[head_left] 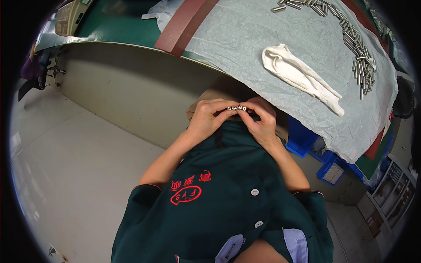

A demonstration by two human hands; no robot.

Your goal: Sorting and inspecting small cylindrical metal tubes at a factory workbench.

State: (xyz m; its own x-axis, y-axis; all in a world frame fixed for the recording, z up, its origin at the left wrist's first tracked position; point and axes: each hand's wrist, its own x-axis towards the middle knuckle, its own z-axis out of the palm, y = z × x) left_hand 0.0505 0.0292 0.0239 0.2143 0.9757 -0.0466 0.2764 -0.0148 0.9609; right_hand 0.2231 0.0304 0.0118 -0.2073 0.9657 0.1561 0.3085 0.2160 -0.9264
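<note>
Close in front of my body, below the table's near edge, both my hands meet over a short row of small metal pins (236, 108). Their round ends, some with a hole in the middle, face up toward me. My left hand (208, 115) pinches the row's left end between thumb and fingers. At the other end, my right hand (262, 119) pinches the row the same way, fingertips almost touching the left ones. Many similar loose metal pins (360, 59) lie in a curved band along the table's far right side. The pins' lengths in my hands are hidden.
Thin white sheeting (237, 39) covers the table, with a crumpled white cloth (302, 76) on it. A dark red bar (186, 26) lies across the left part. Blue bins (300, 136) stand under the right edge. A beige device (70, 19) sits at the far left.
</note>
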